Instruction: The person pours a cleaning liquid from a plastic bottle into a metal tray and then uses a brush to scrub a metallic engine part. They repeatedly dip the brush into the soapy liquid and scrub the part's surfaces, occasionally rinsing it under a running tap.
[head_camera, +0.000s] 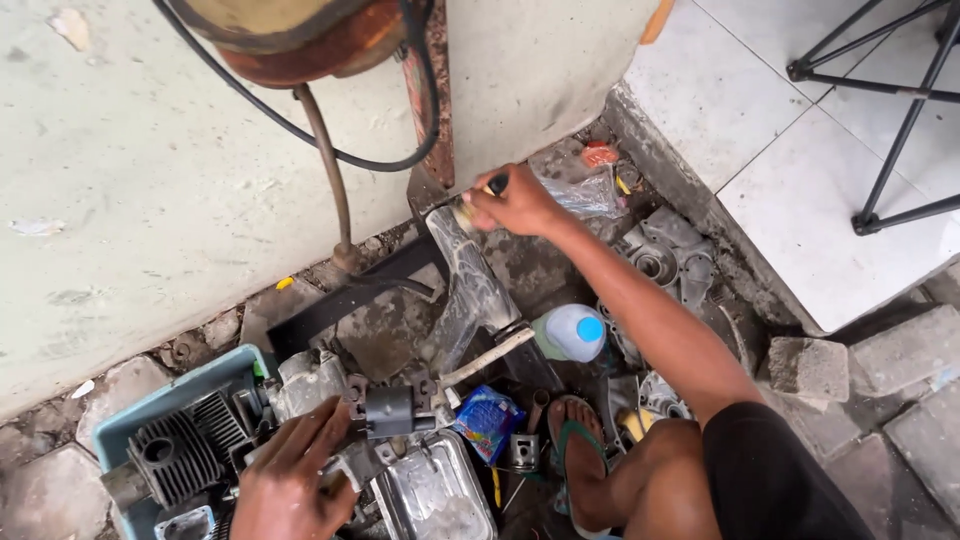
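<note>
My right hand (515, 203) reaches forward to the base of the wall and is closed on a tool with a black and yellow handle (494, 186). Its tip is hidden behind my fingers, close to a rusty metal bracket (432, 110). My left hand (290, 475) rests on a grey metal engine part (385, 412) at the bottom left, fingers spread over it. A finned black cylinder (180, 450) lies in a light blue tray (175, 395) just left of that hand.
A rusty tank with a black hose (300, 130) hangs on the wall. On the ground lie a white bottle with a blue cap (572, 332), a blue packet (487, 420), a metal tray (432, 495), engine covers (665, 255) and my sandalled foot (578, 450). Black stand legs (890, 90) are at upper right.
</note>
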